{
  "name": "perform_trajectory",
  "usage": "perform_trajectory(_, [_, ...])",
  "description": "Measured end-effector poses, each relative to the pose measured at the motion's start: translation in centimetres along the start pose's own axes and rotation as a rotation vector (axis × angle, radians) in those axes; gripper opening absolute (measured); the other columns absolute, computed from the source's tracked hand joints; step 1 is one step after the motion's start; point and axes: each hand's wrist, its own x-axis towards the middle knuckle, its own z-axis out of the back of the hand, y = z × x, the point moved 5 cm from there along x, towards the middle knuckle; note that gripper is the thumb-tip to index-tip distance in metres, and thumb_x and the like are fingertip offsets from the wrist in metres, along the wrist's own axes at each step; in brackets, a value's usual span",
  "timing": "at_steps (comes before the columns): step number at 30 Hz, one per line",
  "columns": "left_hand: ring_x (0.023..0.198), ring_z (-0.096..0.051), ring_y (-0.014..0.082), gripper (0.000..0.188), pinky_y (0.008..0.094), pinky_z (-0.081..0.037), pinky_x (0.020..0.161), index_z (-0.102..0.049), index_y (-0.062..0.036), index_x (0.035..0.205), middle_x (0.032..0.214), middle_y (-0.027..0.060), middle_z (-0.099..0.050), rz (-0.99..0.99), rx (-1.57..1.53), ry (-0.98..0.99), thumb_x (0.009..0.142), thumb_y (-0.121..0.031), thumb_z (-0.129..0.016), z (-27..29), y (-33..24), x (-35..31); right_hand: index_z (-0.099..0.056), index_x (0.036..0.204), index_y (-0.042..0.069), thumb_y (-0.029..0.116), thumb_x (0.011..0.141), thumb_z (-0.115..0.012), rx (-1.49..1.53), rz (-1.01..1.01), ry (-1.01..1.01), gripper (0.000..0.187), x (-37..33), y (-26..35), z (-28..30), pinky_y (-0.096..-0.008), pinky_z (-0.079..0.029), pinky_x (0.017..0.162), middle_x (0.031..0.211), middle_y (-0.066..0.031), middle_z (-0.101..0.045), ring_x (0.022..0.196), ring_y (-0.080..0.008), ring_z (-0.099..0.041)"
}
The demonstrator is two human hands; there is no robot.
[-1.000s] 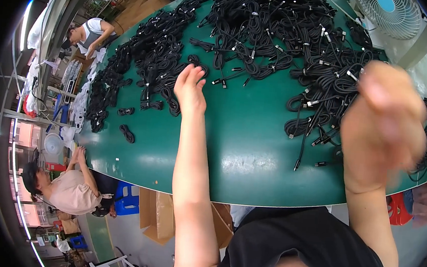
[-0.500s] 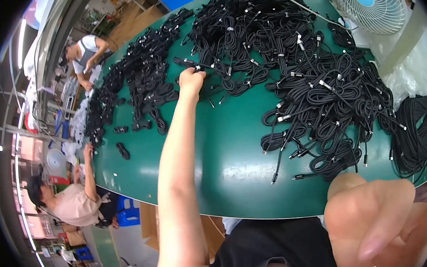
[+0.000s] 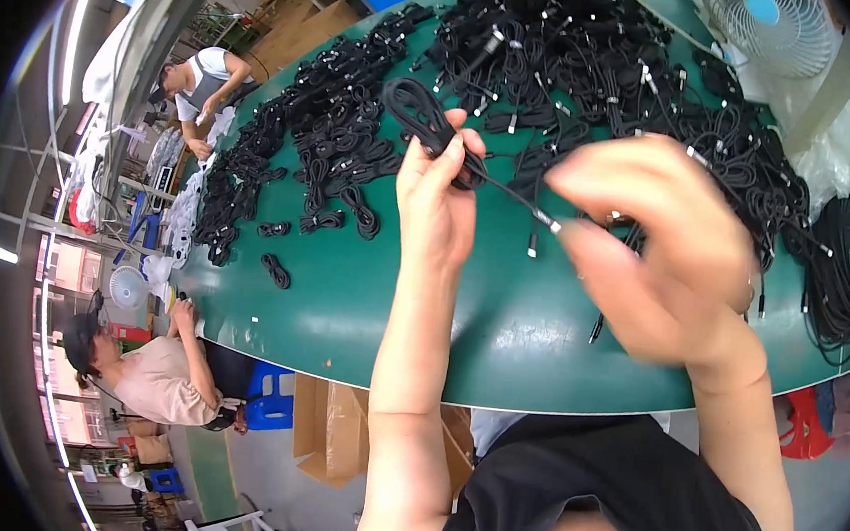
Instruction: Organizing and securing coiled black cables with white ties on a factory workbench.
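Observation:
My left hand (image 3: 439, 182) is closed around a coiled black cable (image 3: 417, 113), lifted above the green table. The loop of the coil stands up beyond my fingers. A loose end runs out to the right and finishes in a silver plug (image 3: 546, 219). Beside that plug is my right hand (image 3: 661, 249), blurred by motion, with thumb and fingers curved and a gap between them. Whether the thumb touches the plug I cannot tell. Behind both hands lies a big heap of black cables (image 3: 552, 46) with metal plugs.
Smaller cable coils (image 3: 275, 271) lie on the left of the green table (image 3: 342, 304). A fan (image 3: 768, 28) and clear plastic stand at the far right. One person (image 3: 166, 385) sits at the left edge, another (image 3: 204, 88) works farther back. An open carton (image 3: 327, 438) is below the table's edge.
My left hand has come back from the heap with a coiled cable and raised it. My right hand has swung from the lower right to the cable's plug end. The view has shifted slightly.

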Motion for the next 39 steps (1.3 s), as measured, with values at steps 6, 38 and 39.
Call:
perform_trajectory(6, [0.082,-0.050,0.0166,0.036,0.0294,-0.042,0.075,-0.044,0.0023,0.116,0.091,0.0094,-0.053,0.022,-0.365,0.161,0.094,-0.025,-0.037,-2.7,-1.0,-2.4,-0.059,0.075,0.004,0.015,0.073,-0.065,-0.338,-0.163,0.303,0.013,-3.3,-3.6,-6.1,-0.0357,-0.046,0.058,0.070,-0.0082,-0.054,0.068,-0.0253,-0.054])
perform_trajectory(38, [0.088,-0.049,0.0145,0.041,0.0299,-0.041,0.080,-0.041,0.0000,0.120,0.099,0.0067,-0.050,-0.033,-0.209,0.104,0.094,-0.031,-0.039,-4.1,0.2,-3.6,-0.059,0.073,0.002,0.023,0.076,-0.059,-0.313,-0.349,0.428,0.021,-2.2,-3.9,-4.7,-0.0400,-0.047,0.061,0.070,-0.0111,-0.059,0.071,-0.0283,-0.059])
perform_trajectory(39, [0.088,-0.049,0.0145,0.041,0.0299,-0.041,0.080,-0.041,0.0000,0.120,0.099,0.0067,-0.050,-0.032,-0.209,0.105,0.094,-0.031,-0.039,-4.0,0.3,-3.6,-0.059,0.073,0.002,0.023,0.076,-0.059,-0.314,-0.351,0.428,0.021,-2.3,-4.2,-4.7,-0.0400,-0.047,0.061,0.070,-0.0111,-0.059,0.071,-0.0283,-0.059])
